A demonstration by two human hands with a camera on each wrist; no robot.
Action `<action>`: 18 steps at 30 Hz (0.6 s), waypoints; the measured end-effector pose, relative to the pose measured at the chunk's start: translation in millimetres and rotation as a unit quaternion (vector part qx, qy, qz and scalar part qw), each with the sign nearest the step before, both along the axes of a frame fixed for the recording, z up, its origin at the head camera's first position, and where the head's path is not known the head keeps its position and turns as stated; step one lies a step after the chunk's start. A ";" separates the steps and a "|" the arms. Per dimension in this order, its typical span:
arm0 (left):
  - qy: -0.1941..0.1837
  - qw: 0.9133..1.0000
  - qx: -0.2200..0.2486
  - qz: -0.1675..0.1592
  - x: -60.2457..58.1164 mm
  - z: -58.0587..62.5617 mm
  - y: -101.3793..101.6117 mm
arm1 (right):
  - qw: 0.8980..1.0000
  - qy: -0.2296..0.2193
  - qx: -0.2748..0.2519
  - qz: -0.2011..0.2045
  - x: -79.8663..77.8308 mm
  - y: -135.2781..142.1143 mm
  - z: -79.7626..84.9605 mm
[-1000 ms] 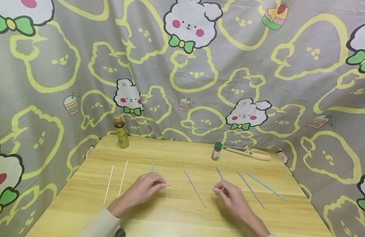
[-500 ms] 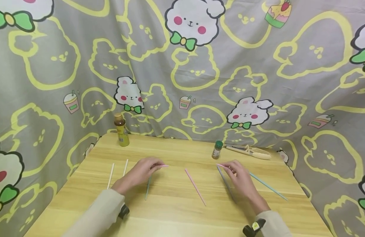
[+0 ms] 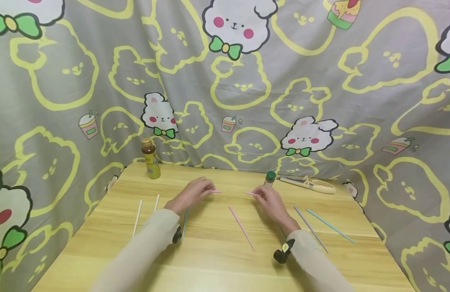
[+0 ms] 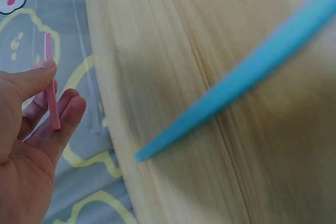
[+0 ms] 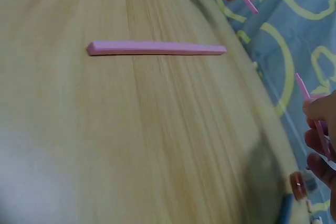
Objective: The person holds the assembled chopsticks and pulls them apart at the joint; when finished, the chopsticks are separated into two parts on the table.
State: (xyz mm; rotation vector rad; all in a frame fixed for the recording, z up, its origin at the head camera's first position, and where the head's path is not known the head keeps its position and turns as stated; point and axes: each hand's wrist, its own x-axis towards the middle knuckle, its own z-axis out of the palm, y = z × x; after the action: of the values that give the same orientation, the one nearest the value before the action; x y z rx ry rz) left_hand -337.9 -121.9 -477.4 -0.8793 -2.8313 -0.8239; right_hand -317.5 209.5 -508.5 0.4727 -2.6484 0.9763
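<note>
My left hand (image 3: 193, 192) pinches a short pink chopstick piece (image 4: 51, 90) between thumb and fingers, raised over the back of the table. In line with it, my right hand (image 3: 270, 202) pinches another short pink piece (image 5: 300, 85). The two tips point toward each other with a gap between them. A longer pink chopstick (image 3: 242, 229) lies on the wood between my forearms. Beneath my left wrist is a blue chopstick (image 4: 226, 98). Partly hidden by my right arm is a purple one (image 3: 282, 231).
Two white chopsticks (image 3: 137, 217) lie at the left, one partly covered by my sleeve. To the right are a purple chopstick (image 3: 310, 229) and a blue one (image 3: 331, 226). A bottle (image 3: 151, 160), a green-capped jar (image 3: 270, 177) and tongs (image 3: 309, 184) stand or lie along the back, before a curtain.
Both hands have moved farther back over the table. Since half a second ago they have come closer together, each still pinching its pink piece. The chopsticks on the table have stayed put.
</note>
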 end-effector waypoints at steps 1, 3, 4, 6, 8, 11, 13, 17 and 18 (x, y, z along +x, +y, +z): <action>-0.006 1.000 -0.004 0.002 -2.6 -2.1 2.5 | 1.000 -0.006 0.001 0.004 -3.0 -2.4 -1.7; -0.016 1.000 -0.011 0.003 -7.6 -6.8 6.6 | 1.000 -0.013 0.005 0.007 -8.1 -5.9 -5.6; -0.021 1.000 -0.012 0.004 -10.0 -9.1 9.5 | 1.000 -0.018 0.008 0.007 -10.2 -6.3 -7.3; -0.031 0.999 -0.011 0.006 -13.9 -13.3 14.3 | 0.999 -0.030 0.007 0.011 -14.2 -6.7 -10.6; -0.039 0.999 -0.013 0.010 -16.5 -17.0 18.1 | 0.999 -0.043 0.007 0.014 -17.3 -7.9 -13.5; -0.045 0.999 -0.022 0.009 -19.7 -21.9 21.2 | 0.998 -0.063 0.007 0.014 -20.4 -11.5 -16.9; -0.046 0.998 -0.031 0.009 -20.7 -24.6 22.3 | 0.997 -0.071 0.012 0.011 -22.0 -13.6 -19.0; -0.051 0.998 -0.041 0.011 -21.1 -26.8 24.2 | 0.997 -0.073 0.025 0.010 -24.5 -14.7 -21.9; -0.053 0.998 -0.041 0.012 -21.1 -26.8 24.5 | 0.997 -0.073 0.026 0.012 -24.7 -14.5 -22.3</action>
State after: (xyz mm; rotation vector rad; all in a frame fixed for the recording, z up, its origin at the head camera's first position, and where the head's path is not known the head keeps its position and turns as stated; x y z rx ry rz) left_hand -358.9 -97.4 -504.2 -0.8319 -2.9811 -0.7787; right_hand -342.3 195.0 -530.8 0.4612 -2.8106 0.9858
